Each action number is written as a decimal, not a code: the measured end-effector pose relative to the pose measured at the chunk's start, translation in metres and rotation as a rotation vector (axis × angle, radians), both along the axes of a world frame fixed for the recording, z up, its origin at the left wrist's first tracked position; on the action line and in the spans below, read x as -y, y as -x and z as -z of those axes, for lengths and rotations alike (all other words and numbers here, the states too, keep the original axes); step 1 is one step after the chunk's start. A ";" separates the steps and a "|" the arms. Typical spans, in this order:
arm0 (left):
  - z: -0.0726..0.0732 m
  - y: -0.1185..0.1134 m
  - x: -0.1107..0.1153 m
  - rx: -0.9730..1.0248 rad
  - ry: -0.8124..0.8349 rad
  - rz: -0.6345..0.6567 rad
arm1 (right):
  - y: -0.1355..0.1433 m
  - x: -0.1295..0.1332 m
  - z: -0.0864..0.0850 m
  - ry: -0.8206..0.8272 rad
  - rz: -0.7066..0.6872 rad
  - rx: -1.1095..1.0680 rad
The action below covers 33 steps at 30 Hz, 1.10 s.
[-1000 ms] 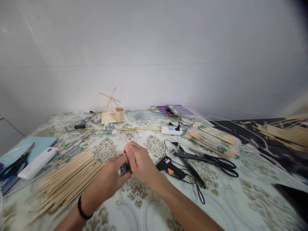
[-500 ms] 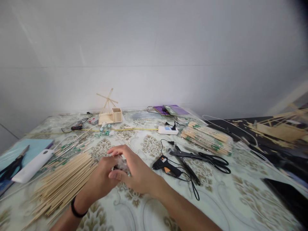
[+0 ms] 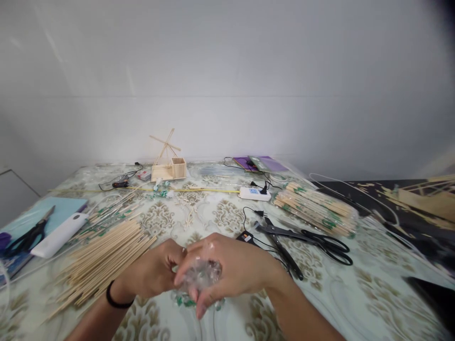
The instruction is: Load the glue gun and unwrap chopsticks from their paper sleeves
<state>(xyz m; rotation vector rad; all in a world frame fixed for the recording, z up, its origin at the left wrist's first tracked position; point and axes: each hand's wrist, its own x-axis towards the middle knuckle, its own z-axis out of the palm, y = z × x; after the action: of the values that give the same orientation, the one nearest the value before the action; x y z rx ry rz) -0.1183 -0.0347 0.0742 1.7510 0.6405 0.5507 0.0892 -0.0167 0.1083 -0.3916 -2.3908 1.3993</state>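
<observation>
Crumpled clear plastic wrapping with green print is bunched between my hands, above the near middle of the table. My right hand curls around it from the right, thumb underneath and fingers over the top. On the other side, my left hand is closed, its fingertips pressed against the wrapping and partly hidden. A black band circles my left wrist. Loose thin wooden sticks lie in a pile just left of that hand.
Behind my right hand lie a partly covered glue gun, large black scissors and bagged sticks. A power strip and a stick-built windmill model stand farther back. At left are another scissors and a white-handled tool.
Both hands have moved nearer and to the right, bringing the crumpled wrapping along. More of the wrapping now shows, and my right hand covers part of the glue gun. The view has shifted slightly.
</observation>
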 end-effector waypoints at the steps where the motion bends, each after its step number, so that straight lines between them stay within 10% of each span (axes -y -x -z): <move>1: 0.001 -0.001 -0.001 0.036 0.070 -0.030 | 0.000 0.001 0.001 0.040 0.028 -0.008; 8: 0.007 0.009 -0.009 0.279 0.141 -0.346 | 0.001 -0.011 0.019 0.101 0.413 -0.286; 16: -0.012 0.018 -0.003 -0.025 -0.059 -0.249 | 0.012 -0.022 0.031 0.101 0.302 -0.337; 24: -0.003 -0.011 0.008 -0.268 -0.338 -0.523 | 0.025 -0.029 0.056 0.306 0.463 -0.327; 33: 0.004 0.000 0.000 0.287 0.015 -0.463 | 0.010 -0.036 0.044 0.498 0.341 -0.362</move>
<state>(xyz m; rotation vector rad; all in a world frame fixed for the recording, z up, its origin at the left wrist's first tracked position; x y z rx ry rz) -0.1182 -0.0343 0.0701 1.4708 0.8438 1.0910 0.0796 0.0190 0.0648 -0.5787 -1.5908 1.7124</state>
